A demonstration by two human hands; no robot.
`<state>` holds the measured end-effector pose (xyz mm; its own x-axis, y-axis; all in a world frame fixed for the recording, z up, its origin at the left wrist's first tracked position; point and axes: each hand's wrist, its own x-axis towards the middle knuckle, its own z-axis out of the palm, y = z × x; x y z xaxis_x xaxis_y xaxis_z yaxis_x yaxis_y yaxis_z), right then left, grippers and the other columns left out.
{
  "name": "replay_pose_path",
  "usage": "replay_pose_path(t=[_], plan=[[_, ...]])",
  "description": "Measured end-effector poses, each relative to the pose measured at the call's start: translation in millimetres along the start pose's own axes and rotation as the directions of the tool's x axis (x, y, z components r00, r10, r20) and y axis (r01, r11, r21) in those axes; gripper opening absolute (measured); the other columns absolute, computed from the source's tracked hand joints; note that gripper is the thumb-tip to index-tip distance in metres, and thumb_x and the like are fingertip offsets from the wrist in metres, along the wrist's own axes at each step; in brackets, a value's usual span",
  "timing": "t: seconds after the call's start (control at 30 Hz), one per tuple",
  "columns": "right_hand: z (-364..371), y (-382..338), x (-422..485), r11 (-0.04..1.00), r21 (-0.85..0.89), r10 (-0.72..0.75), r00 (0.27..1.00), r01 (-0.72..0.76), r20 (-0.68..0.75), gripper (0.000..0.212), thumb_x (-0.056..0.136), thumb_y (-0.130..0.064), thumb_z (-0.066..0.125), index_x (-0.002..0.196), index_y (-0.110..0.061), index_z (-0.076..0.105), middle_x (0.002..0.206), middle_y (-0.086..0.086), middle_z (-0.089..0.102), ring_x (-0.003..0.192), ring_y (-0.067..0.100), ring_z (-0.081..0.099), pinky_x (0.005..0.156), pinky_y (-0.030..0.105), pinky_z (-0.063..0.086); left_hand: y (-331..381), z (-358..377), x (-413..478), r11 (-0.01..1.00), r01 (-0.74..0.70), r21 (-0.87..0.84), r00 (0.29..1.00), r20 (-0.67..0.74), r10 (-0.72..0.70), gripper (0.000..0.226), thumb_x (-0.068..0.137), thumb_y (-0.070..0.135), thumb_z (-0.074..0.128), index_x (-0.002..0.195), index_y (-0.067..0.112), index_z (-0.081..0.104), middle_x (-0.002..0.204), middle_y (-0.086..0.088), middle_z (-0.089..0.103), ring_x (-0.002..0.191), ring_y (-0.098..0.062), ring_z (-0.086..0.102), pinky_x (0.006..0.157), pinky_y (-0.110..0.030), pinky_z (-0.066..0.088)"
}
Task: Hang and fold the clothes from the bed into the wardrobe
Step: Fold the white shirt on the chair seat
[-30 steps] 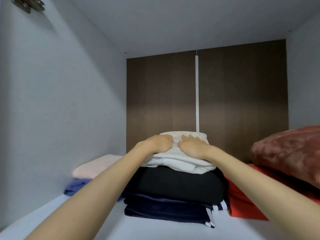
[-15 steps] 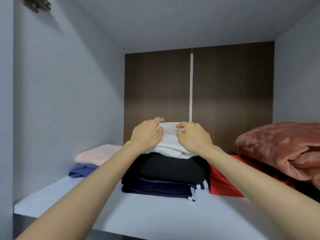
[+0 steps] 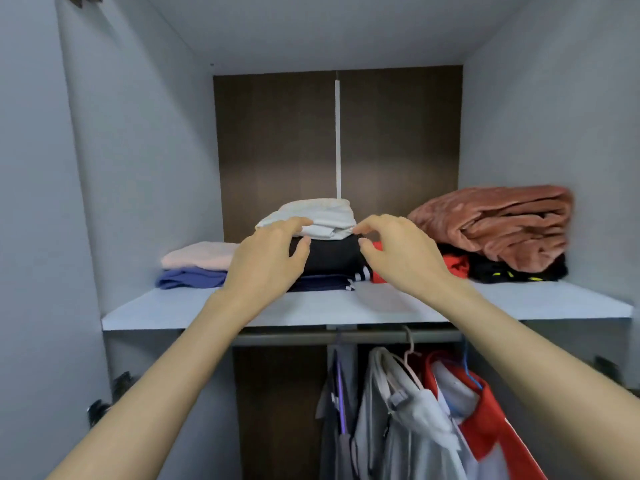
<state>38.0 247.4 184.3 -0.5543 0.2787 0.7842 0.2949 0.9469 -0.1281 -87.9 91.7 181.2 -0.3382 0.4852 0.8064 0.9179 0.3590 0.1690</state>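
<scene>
Head view, the only angle: the folded white top (image 3: 320, 216) sits at the top of the middle pile on the wardrobe shelf (image 3: 311, 311), over a black piece (image 3: 334, 258) and a navy one with white stripes (image 3: 325, 283). Left hand (image 3: 266, 259) and right hand (image 3: 398, 254) hover right in front of that pile, fingers loosely spread, gripping nothing. The left fingertips overlap the white top's front edge, and I honestly can't tell if they touch it.

What could go wrong: the white top looks a bit lopsided, drooping toward the front left. A finger snagging that loose edge could drag it open or slide it off the pile, and a knock from the right hand could shove the pile into the red garment (image 3: 455, 265) beside it.

Labels or writing: nothing readable anywhere, just the stripes.
</scene>
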Motion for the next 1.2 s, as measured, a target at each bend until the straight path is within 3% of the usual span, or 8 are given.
replay_pose_path(t=[0.27,0.47,0.57,0.8,1.0,1.2], plan=[[-63,-44,-110,0.991,0.038,0.123,0.992,-0.124,0.039,0.025,0.093,-0.025,0.051,0.115,-0.028,0.062,0.114,-0.01,0.064,0.102,0.015,0.056,0.077,0.031,0.043,43,-41,-80,0.975,-0.051,-0.215,0.994,0.082,0.07,0.039,0.096,0.032,0.048,0.135,0.03,0.049,0.127,0.004,0.06,0.116,-0.016,0.055,0.091,-0.037,0.047],[-112,-58,-189,0.965,0.038,0.258,0.963,-0.261,0.072,0.027,0.092,-0.02,0.049,0.112,-0.03,0.064,0.111,-0.015,0.065,0.098,0.01,0.058,0.073,0.026,0.039,89,-64,-139,0.939,-0.086,-0.332,0.982,0.131,0.136,0.038,0.097,0.033,0.046,0.136,0.032,0.046,0.129,0.008,0.057,0.115,-0.012,0.053,0.086,-0.031,0.043],[-136,-61,-231,0.954,0.032,0.294,0.95,-0.299,0.107,0.028,0.093,-0.018,0.048,0.114,-0.028,0.063,0.112,-0.013,0.065,0.101,0.01,0.058,0.078,0.028,0.045,115,-72,-167,0.932,-0.094,-0.35,0.972,0.171,0.162,0.038,0.098,0.033,0.047,0.136,0.031,0.047,0.132,0.008,0.055,0.115,-0.012,0.053,0.082,-0.028,0.041],[-192,-59,-348,0.912,-0.017,0.407,0.897,-0.41,0.173,0.03,0.095,-0.016,0.045,0.116,-0.03,0.061,0.107,-0.01,0.062,0.1,0.016,0.053,0.083,0.037,0.048,183,-78,-254,0.888,-0.049,-0.456,0.949,0.255,0.184,0.036,0.098,0.031,0.047,0.133,0.027,0.052,0.135,0.008,0.05,0.117,-0.01,0.051,0.091,-0.024,0.037],[-245,-63,-459,0.869,-0.038,0.485,0.833,-0.494,0.267,0.027,0.095,-0.019,0.048,0.119,-0.028,0.06,0.117,-0.012,0.062,0.106,0.014,0.054,0.087,0.036,0.048,244,-84,-350,0.863,0.028,-0.504,0.881,0.42,0.217,0.036,0.099,0.028,0.046,0.135,0.026,0.05,0.14,0.005,0.047,0.127,-0.012,0.045,0.1,-0.031,0.038],[-297,-76,-557,0.784,-0.095,0.614,0.745,-0.613,0.262,0.026,0.096,-0.024,0.049,0.119,-0.03,0.059,0.112,-0.018,0.06,0.1,0.008,0.053,0.08,0.031,0.046,303,-94,-422,0.855,0.038,-0.517,0.795,0.534,0.288,0.037,0.098,0.027,0.047,0.134,0.024,0.051,0.135,0.001,0.053,0.121,-0.02,0.052,0.099,-0.038,0.043]])
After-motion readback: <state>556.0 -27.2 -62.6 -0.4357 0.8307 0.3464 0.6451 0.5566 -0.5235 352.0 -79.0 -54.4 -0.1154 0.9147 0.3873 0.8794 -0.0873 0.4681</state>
